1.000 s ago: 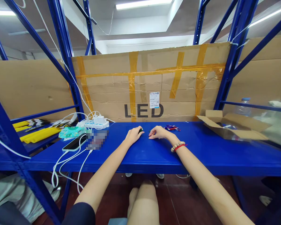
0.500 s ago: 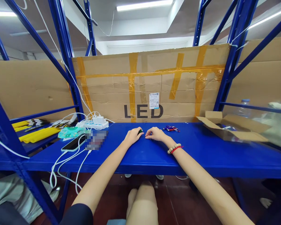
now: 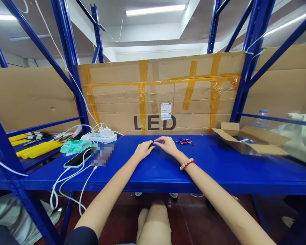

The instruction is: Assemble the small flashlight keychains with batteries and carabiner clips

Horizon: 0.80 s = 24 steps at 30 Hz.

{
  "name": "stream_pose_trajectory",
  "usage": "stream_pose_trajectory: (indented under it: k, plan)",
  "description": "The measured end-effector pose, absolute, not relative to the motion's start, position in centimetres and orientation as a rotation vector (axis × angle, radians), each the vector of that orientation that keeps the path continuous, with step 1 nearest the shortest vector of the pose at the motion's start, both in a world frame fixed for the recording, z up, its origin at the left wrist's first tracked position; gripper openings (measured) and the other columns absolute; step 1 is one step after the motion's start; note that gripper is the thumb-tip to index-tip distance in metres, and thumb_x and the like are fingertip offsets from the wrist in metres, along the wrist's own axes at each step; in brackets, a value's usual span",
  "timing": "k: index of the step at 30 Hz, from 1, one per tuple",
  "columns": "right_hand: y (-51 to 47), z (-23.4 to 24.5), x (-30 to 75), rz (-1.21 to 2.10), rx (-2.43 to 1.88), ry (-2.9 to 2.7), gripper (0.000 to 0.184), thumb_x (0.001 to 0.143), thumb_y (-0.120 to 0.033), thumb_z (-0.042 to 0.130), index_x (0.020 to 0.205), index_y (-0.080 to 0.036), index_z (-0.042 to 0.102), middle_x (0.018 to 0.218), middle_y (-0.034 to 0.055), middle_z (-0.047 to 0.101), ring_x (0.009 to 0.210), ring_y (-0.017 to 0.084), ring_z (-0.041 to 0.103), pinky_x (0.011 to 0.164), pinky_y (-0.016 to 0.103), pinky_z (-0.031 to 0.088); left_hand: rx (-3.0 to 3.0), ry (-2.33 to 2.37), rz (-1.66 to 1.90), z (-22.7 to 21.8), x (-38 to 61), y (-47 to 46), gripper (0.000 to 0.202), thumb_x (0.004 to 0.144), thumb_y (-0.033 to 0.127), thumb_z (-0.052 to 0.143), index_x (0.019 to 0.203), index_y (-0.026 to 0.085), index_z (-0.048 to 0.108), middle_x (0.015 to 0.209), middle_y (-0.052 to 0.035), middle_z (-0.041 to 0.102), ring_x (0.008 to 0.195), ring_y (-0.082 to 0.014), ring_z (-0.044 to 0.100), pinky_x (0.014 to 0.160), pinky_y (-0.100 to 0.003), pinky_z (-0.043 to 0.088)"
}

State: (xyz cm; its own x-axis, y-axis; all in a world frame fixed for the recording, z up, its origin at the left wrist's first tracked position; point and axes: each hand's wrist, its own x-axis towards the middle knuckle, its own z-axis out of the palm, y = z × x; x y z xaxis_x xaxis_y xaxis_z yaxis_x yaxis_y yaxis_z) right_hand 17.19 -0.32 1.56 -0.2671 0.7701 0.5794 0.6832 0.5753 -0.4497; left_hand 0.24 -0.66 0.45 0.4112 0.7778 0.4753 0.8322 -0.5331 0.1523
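Note:
Both my hands rest close together on the blue shelf top (image 3: pixel 219 170), near its back. My left hand (image 3: pixel 142 150) is curled, with a small dark green object (image 3: pixel 151 145) pinched at its fingertips. My right hand (image 3: pixel 167 144) is also pinched, its fingertips meeting the left hand's at that object; a bead bracelet (image 3: pixel 186 164) sits on its wrist. Just right of my right hand lies a small pile of red and blue parts (image 3: pixel 185 141).
A taped cardboard sheet marked LED (image 3: pixel 155 98) backs the shelf. An open cardboard box (image 3: pixel 250 140) stands at the right, with a water bottle (image 3: pixel 262 117) behind. At the left lie a phone (image 3: pixel 78 157), white cables, a power strip (image 3: pixel 102 137) and yellow items (image 3: pixel 38 149).
My right hand has moved left until its fingertips meet my left hand at the small green object. The camera has tilted down slightly.

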Motion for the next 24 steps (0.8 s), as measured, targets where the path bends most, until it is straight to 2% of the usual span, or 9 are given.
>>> stream_pose_trajectory:
  k: [13, 20, 24]
  plan:
    - [0.06, 1.15, 16.95, 0.178, -1.124, -2.022, 0.019, 0.075, -0.037, 0.064, 0.081, -0.021, 0.071, 0.087, 0.0020, 0.068, 0.066, 0.010, 0.055, 0.060, 0.021, 0.040, -2.579, -1.430, -0.758, 0.65, 0.28, -1.01, 0.019, 0.088, 0.026, 0.041, 0.100, 0.023, 0.055, 0.098, -0.0043, 0.065, 0.093, -0.0186, 0.060, 0.075, -0.026, 0.047]
    - [-0.20, 1.09, 16.70, 0.153, -1.104, -2.043, 0.020, 0.076, -0.037, 0.062, 0.082, -0.020, 0.070, 0.089, 0.0022, 0.067, 0.065, 0.010, 0.054, 0.060, 0.021, 0.040, -2.567, -1.465, -0.761, 0.75, 0.27, -1.20, 0.021, 0.088, 0.025, 0.041, 0.104, 0.024, 0.054, 0.102, -0.0036, 0.065, 0.096, -0.0187, 0.060, 0.077, -0.026, 0.046]
    - [-0.47, 1.56, 16.77, 0.158, -1.160, -1.981, 0.024, 0.080, -0.042, 0.056, 0.083, -0.022, 0.070, 0.090, 0.0009, 0.068, 0.068, 0.011, 0.057, 0.061, 0.022, 0.040, -2.537, -1.510, -0.789, 0.76, 0.36, -1.12, 0.018, 0.088, 0.029, 0.042, 0.100, 0.023, 0.054, 0.099, -0.0037, 0.066, 0.094, -0.0193, 0.061, 0.074, -0.026, 0.046]
